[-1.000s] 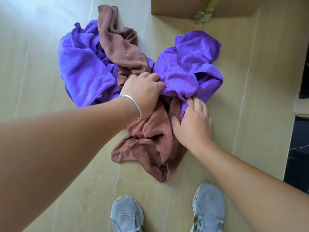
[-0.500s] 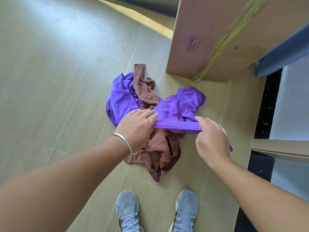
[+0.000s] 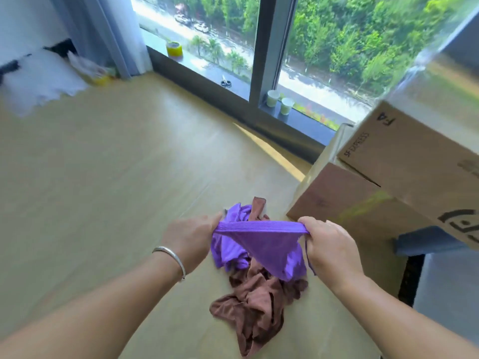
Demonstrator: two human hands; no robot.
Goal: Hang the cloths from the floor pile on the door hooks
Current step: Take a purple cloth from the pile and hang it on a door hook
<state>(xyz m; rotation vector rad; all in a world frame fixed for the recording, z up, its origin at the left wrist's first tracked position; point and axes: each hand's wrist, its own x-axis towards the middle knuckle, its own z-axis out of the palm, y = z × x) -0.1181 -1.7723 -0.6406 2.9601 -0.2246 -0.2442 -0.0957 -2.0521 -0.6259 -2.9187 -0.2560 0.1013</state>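
Note:
A purple cloth (image 3: 269,244) hangs stretched between my hands above the floor pile. My left hand (image 3: 190,237), with a silver bangle on the wrist, pinches its left corner. At the other end, my right hand (image 3: 329,244) grips the right corner, and a thin purple loop dangles below it. Beneath lie a brown cloth (image 3: 255,304) and another purple cloth (image 3: 228,252), crumpled together on the floor. A further brown cloth end (image 3: 258,207) shows behind the pile. No door or hooks are in view.
Stacked cardboard boxes (image 3: 388,182) stand close on the right of the pile. A large window (image 3: 259,60) with a low dark sill runs along the back, holding a yellow tape roll (image 3: 174,49), scissors (image 3: 226,81) and two cups (image 3: 280,101). A curtain (image 3: 108,35) hangs at the back left.
Both hands have lifted the purple cloth off the pile and pulled its edge taut. The view has risen from the floor toward the window.

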